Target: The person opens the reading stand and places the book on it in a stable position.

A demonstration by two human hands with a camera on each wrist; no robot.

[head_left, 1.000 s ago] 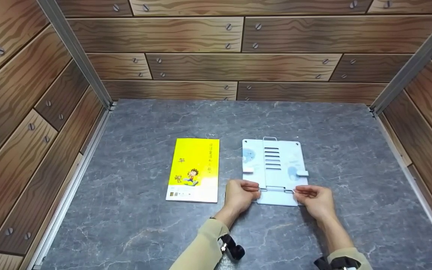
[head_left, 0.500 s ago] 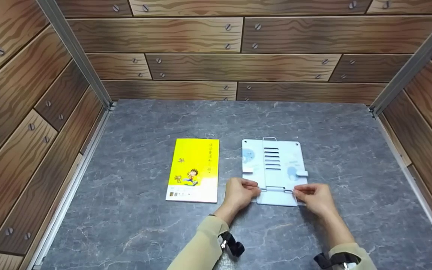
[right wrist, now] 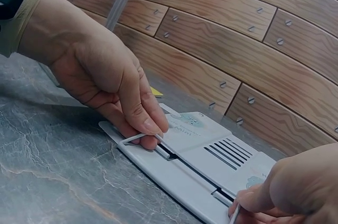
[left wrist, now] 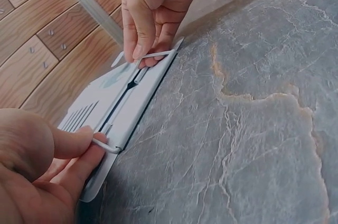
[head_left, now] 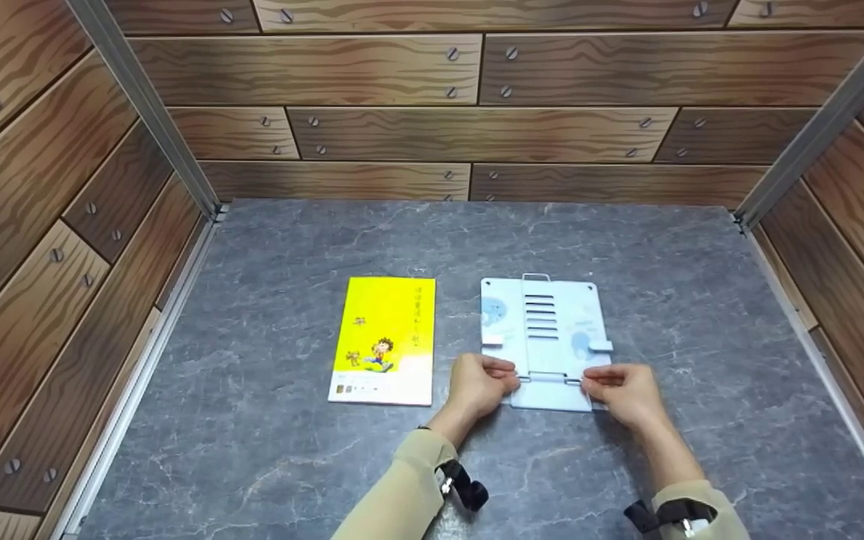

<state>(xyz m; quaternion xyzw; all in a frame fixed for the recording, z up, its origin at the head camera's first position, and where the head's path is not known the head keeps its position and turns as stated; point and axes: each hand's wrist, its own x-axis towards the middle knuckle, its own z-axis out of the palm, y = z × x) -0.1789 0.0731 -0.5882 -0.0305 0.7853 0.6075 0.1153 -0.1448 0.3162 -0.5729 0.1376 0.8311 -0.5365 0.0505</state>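
Observation:
A pale blue book stand (head_left: 544, 356) with a slotted back panel lies flat on the table, its narrow front lip (head_left: 550, 397) toward the person. My left hand (head_left: 478, 386) pinches a bent white wire arm (left wrist: 105, 146) at the lip's left end between thumb and fingers. At the opposite end, my right hand (head_left: 631, 394) pinches the matching wire arm (left wrist: 158, 54) the same way. Both wires stand up at an angle from the lip in the wrist views. A small wire loop (head_left: 536, 276) pokes out beyond the stand's far edge.
Left of the stand lies a yellow book (head_left: 383, 315) with a cartoon child on its cover. Wood-patterned walls (head_left: 387, 71) with metal corner posts enclose the grey marbled table (head_left: 252, 450) at the back and sides.
The right hand has shifted slightly away from the person, still pinching its wire. The left hand stays nearly where it was. The head view has moved a little; the stand and book lie as before.

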